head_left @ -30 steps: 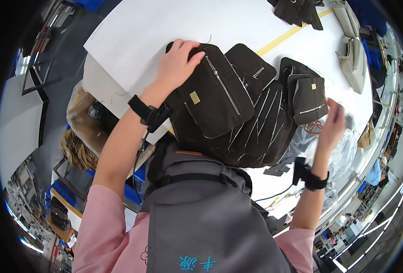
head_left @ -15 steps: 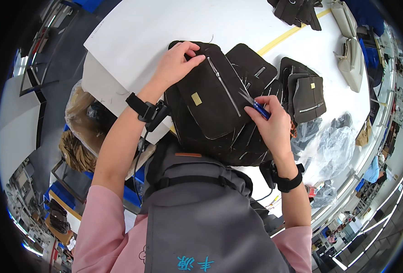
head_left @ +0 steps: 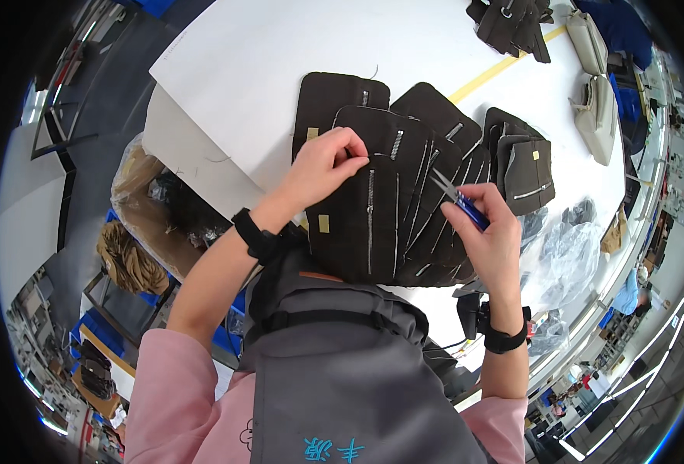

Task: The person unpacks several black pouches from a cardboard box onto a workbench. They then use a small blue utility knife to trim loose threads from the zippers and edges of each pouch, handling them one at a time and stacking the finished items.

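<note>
"Which step?"
"Thread trimming, I'd judge: a dark panel [head_left: 346, 240] lies mid-view; the right hand [head_left: 494, 234] grasps blue snips [head_left: 473, 214] at three o'clock."
"Left hand [head_left: 323, 168]?"
"Pinched over the panel; on what, I can't tell. Next calls for blades meeting thread."
"Around?"
"White table [head_left: 234, 89], pale pouches [head_left: 595, 116] at two, grey floor [head_left: 142, 62] at ten."

Left hand [head_left: 328, 164] nearer body, on newly exposed dark panel [head_left: 346, 220]; 2 yellow tags [head_left: 324, 223] at left, 1 before.
</note>
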A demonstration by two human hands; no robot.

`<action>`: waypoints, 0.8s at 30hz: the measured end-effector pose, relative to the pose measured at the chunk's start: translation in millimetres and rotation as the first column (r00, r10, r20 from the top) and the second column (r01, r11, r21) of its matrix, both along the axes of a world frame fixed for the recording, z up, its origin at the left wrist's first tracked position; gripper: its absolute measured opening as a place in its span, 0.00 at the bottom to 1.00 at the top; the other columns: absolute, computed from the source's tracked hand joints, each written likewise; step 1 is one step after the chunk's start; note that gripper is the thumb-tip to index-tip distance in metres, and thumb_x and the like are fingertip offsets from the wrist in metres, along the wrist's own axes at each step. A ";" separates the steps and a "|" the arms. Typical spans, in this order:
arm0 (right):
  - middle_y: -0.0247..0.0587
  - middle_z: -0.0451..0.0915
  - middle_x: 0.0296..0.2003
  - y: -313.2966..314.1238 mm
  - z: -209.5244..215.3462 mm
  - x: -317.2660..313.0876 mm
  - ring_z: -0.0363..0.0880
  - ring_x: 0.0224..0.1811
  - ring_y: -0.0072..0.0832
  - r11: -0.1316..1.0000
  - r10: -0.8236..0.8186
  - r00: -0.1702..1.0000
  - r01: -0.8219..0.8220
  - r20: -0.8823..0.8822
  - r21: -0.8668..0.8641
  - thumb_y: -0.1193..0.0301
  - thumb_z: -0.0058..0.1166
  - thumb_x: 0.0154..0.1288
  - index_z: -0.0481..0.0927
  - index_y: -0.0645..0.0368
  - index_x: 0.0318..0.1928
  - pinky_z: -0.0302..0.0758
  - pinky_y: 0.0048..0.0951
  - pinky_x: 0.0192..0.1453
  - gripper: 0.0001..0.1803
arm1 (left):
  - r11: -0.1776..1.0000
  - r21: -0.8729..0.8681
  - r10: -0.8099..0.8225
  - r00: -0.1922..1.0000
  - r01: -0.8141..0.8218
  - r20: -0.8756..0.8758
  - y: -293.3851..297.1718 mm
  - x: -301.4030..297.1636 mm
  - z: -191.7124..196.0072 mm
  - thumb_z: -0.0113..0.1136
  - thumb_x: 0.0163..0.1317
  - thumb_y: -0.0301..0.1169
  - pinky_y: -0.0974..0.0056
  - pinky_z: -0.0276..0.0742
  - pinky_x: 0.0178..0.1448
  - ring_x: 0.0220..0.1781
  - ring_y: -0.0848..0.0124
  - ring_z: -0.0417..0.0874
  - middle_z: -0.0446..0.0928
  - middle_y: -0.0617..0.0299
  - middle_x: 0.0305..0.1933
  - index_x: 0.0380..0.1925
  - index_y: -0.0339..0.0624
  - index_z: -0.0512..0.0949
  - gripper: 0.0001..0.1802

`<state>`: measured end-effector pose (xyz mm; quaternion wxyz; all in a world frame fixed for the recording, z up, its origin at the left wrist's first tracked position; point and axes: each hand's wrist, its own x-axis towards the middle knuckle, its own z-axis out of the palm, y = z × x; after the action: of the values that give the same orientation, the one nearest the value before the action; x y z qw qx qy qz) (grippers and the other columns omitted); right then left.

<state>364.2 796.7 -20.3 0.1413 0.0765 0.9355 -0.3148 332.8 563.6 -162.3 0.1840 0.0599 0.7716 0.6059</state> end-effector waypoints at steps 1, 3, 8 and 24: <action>0.35 0.77 0.21 -8.7 1.7 -4.3 0.75 0.21 0.24 1.000 0.012 0.999 -0.012 -0.032 0.015 0.65 0.67 0.59 0.80 0.59 0.40 0.70 0.24 0.28 0.14 | 0.998 0.049 0.027 1.000 -0.027 0.008 1.8 3.0 1.1 0.65 0.59 0.26 0.72 0.69 0.33 0.27 0.81 0.73 0.76 0.68 0.31 0.37 0.40 0.77 0.08; 0.36 0.79 0.24 -17.2 -10.2 -7.3 0.77 0.23 0.28 0.998 0.063 0.990 -0.062 -0.125 0.016 0.65 0.66 0.60 0.80 0.58 0.40 0.72 0.26 0.29 0.13 | 0.993 0.110 0.049 0.998 -0.052 0.029 4.6 4.8 3.0 0.65 0.59 0.26 0.72 0.69 0.34 0.27 0.81 0.72 0.76 0.68 0.32 0.39 0.40 0.77 0.09; 0.37 0.79 0.31 -24.7 -35.9 -19.5 0.79 0.27 0.31 0.978 0.197 0.949 -0.174 -0.246 0.113 0.65 0.66 0.59 0.80 0.58 0.40 0.73 0.29 0.30 0.13 | 0.995 0.095 -0.036 0.999 0.032 0.037 3.6 -4.5 8.8 0.65 0.59 0.27 0.72 0.71 0.35 0.26 0.81 0.72 0.75 0.68 0.33 0.40 0.39 0.78 0.10; 0.29 0.78 0.29 -29.2 -48.3 -33.2 0.80 0.28 0.28 0.901 0.407 0.869 -0.329 -0.283 0.284 0.66 0.69 0.51 0.84 0.51 0.36 0.74 0.29 0.29 0.11 | 0.925 0.322 0.085 0.936 -0.201 0.341 13.3 -3.9 -2.8 0.52 0.70 0.25 0.72 0.80 0.37 0.33 0.77 0.81 0.79 0.60 0.37 0.43 0.37 0.73 0.05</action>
<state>330.9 767.6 -68.6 0.0279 -0.1434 0.9725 -0.1816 328.9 576.9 -165.0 0.2478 -0.0647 0.6129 0.7475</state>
